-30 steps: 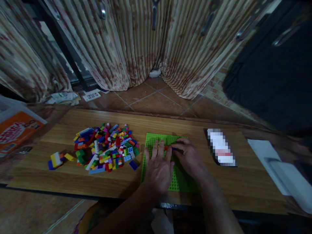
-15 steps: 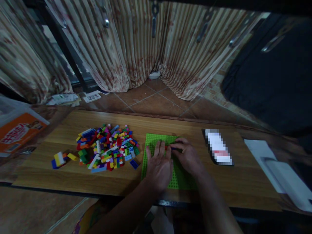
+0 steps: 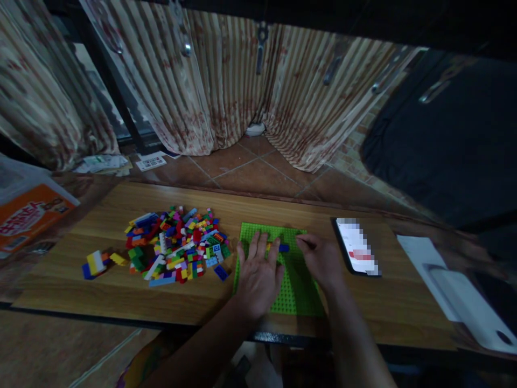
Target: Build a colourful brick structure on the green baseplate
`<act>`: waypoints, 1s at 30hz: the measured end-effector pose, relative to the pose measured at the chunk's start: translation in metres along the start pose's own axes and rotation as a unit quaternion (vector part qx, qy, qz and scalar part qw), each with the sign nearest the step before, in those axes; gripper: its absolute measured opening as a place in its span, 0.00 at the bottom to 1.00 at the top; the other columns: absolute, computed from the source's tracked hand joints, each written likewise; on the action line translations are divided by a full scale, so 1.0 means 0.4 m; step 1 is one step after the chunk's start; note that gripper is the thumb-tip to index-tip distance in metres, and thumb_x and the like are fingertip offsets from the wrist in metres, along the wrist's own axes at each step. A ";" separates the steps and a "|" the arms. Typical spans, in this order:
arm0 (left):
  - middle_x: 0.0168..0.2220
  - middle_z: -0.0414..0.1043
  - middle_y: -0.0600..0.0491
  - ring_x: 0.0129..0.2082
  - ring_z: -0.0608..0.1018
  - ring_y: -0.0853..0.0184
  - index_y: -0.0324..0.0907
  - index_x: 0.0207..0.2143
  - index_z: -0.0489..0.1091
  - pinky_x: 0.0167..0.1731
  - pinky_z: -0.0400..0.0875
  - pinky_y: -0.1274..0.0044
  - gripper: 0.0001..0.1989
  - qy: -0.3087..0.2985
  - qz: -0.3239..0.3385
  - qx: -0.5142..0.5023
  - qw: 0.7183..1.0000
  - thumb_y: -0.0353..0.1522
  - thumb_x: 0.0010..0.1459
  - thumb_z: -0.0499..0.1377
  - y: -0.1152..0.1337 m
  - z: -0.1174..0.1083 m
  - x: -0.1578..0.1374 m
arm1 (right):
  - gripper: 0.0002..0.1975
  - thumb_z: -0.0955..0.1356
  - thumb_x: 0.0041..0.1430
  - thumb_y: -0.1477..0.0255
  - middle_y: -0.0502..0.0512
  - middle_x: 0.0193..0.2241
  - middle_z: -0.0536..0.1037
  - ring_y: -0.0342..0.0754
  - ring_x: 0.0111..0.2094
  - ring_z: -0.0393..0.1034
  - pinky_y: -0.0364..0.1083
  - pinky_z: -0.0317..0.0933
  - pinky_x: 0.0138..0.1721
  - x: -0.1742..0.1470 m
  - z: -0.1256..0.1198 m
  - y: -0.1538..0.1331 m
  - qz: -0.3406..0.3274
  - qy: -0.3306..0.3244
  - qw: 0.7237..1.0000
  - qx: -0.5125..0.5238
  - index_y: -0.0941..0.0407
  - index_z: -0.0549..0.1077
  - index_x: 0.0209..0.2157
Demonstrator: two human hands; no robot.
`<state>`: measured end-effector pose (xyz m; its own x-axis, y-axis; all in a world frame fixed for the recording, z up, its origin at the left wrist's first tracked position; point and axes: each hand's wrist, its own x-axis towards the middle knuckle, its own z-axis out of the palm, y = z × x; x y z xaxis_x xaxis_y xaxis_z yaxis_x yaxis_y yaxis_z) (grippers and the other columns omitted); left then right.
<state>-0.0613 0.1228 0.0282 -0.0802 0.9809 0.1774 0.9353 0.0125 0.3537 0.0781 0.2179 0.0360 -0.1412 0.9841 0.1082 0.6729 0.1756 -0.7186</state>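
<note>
My left hand [image 3: 258, 275] lies flat on a green studded baseplate [image 3: 301, 296], its fingers spread. Close to its fingertips, a blue brick [image 3: 284, 248] sits on the plate, with a small yellow and red bit [image 3: 269, 246] beside it, partly covered by the fingers. My right hand [image 3: 322, 261] hovers at the plate's right side, apart from the blue brick. Its fingers are loosely bent with a dark gap between them, and I see nothing held there. Left of the plate lies a heap of mixed coloured bricks [image 3: 181, 245].
A phone [image 3: 357, 248] with a blurred screen lies to the right on the wooden table [image 3: 133, 304]. Joined white, yellow and blue bricks [image 3: 95, 264] sit left of the heap. White paper [image 3: 424, 258] and a white device [image 3: 464, 302] are at the far right, an orange-labelled bag [image 3: 32, 215] far left.
My right hand has let go of the blue brick and drawn back to the right. The brick stays on the plate. My left hand remains resting there; the view has shifted slightly.
</note>
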 end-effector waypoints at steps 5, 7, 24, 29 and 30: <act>0.66 0.53 0.45 0.67 0.51 0.53 0.41 0.60 0.59 0.61 0.46 0.46 0.24 -0.007 0.030 0.010 0.999 0.37 0.64 0.50 0.009 0.010 -0.009 | 0.09 0.66 0.53 0.69 0.54 0.31 0.82 0.50 0.33 0.76 0.49 0.66 0.37 -0.010 0.004 -0.020 0.001 -0.039 0.999 -0.011 0.54 0.79 0.31; 0.66 0.54 0.45 0.67 0.51 0.54 0.39 0.61 0.58 0.62 0.44 0.46 0.24 -0.015 0.048 0.013 0.999 0.37 0.64 0.49 0.016 0.017 -0.012 | 0.09 0.66 0.53 0.70 0.53 0.30 0.82 0.50 0.32 0.76 0.48 0.66 0.37 -0.012 0.007 -0.027 0.011 -0.055 0.998 -0.007 0.54 0.80 0.31; 0.65 0.55 0.43 0.66 0.57 0.56 0.35 0.60 0.60 0.62 0.48 0.48 0.23 -0.036 0.054 0.055 0.996 0.36 0.67 0.46 0.035 0.033 -0.009 | 0.08 0.68 0.50 0.73 0.54 0.30 0.83 0.50 0.33 0.77 0.49 0.67 0.39 -0.012 0.026 -0.024 0.046 -0.051 0.998 0.000 0.54 0.80 0.29; 0.64 0.56 0.42 0.66 0.57 0.55 0.33 0.60 0.60 0.62 0.45 0.48 0.23 -0.030 0.057 0.056 0.996 0.33 0.66 0.45 0.034 0.038 -0.009 | 0.08 0.68 0.50 0.74 0.54 0.29 0.83 0.50 0.32 0.77 0.48 0.68 0.38 -0.016 0.033 -0.025 0.035 -0.039 0.999 -0.005 0.54 0.80 0.28; 0.64 0.56 0.41 0.66 0.57 0.55 0.33 0.61 0.60 0.62 0.45 0.48 0.23 -0.029 0.057 0.054 0.996 0.33 0.66 0.45 0.033 0.038 -0.009 | 0.08 0.68 0.50 0.74 0.54 0.29 0.83 0.50 0.32 0.77 0.48 0.68 0.38 -0.016 0.034 -0.025 0.034 -0.036 0.999 -0.009 0.54 0.80 0.28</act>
<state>-0.0433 0.1224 0.0183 0.0458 0.9868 0.1556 0.9691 -0.0817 0.2328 0.0625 0.2093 0.0331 -0.1463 0.9892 0.0104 0.6950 0.1102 -0.7105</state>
